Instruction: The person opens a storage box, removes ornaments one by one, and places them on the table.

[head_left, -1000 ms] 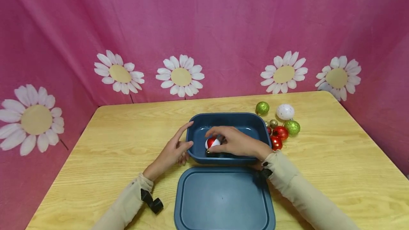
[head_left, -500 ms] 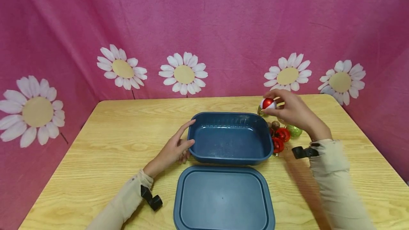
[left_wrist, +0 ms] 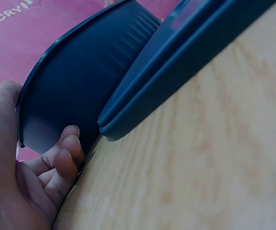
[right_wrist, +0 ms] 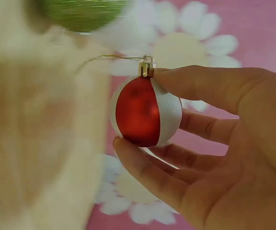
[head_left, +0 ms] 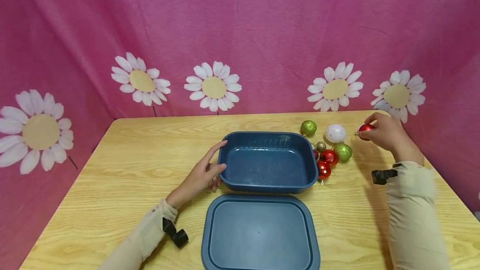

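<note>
Up off the table at the back right, my right hand (head_left: 390,136) holds a red-and-white Christmas bauble (right_wrist: 137,112) between thumb and fingers. The bauble's gold cap and thin loop point left in the right wrist view. At the left end of a deep blue plastic box (head_left: 268,189), my left hand (head_left: 196,180) touches the rim with extended index finger and thumb. Its other fingers (left_wrist: 65,165) lie loosely bent beside the outer wall. Nothing lies inside the box. Its flat blue lid (head_left: 260,232) is on the table in front.
Right of the box lie several other baubles: a green glitter one (head_left: 308,128), a speckled white one (head_left: 335,133), another green one (head_left: 343,152), shiny red ones (head_left: 329,158) and a small gold one (head_left: 321,146). A pink flowered curtain (head_left: 262,32) hangs behind the wooden table (head_left: 150,149).
My right hand has lifted the red-and-white bauble out of the box and carried it right, past the other baubles. My left hand stays at the box's left end.
</note>
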The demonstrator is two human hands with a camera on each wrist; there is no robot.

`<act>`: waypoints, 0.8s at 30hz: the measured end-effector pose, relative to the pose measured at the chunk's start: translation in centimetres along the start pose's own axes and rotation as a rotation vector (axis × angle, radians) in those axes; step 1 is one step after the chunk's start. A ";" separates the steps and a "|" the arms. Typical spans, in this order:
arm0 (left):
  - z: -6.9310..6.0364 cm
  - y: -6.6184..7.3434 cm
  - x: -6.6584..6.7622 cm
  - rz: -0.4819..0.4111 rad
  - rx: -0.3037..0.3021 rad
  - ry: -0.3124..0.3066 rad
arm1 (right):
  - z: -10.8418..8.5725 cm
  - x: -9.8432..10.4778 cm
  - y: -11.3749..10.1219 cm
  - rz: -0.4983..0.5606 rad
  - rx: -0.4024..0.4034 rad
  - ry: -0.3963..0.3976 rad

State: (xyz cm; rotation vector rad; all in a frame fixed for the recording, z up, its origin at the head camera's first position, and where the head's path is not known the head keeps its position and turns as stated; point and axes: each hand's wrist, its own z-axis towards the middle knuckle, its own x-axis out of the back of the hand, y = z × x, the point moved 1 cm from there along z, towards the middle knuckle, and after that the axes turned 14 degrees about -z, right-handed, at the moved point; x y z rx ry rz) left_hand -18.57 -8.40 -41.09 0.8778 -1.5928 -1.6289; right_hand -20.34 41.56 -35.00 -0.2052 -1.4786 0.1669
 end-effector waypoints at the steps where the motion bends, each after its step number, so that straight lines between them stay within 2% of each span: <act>1: 0.0 -0.1 0.0 0.000 0.002 0.001 | 0.2 -0.5 0.3 -0.007 -0.013 -0.032; 3: 0.1 -0.5 0.1 -0.001 0.008 0.002 | 0.5 -1.4 0.5 -0.014 -0.034 -0.096; 7: 0.7 -2.1 0.3 -0.012 0.013 0.002 | 0.7 -2.3 0.6 0.003 -0.025 -0.196; 10: 1.3 -2.9 0.2 -0.022 0.004 -0.001 | 0.5 -2.1 0.7 0.009 0.008 -0.249; 14: 1.7 -3.1 0.0 -0.023 -0.007 -0.013 | -0.4 -0.8 0.4 -0.039 0.034 -0.272; 17: 1.6 -2.8 -0.1 0.010 0.005 -0.025 | -1.3 0.5 -0.7 -0.069 0.060 -0.210; 19: 1.3 -2.5 -0.2 0.080 0.020 -0.039 | -2.1 1.1 -1.9 -0.068 0.097 -0.109; 22: 0.7 -1.5 -0.4 0.290 0.009 -0.040 | -3.6 1.0 -4.0 -0.056 0.186 0.092; 24: 0.1 -0.6 -0.5 0.462 -0.035 -0.009 | -5.0 0.3 -5.3 -0.058 0.255 0.213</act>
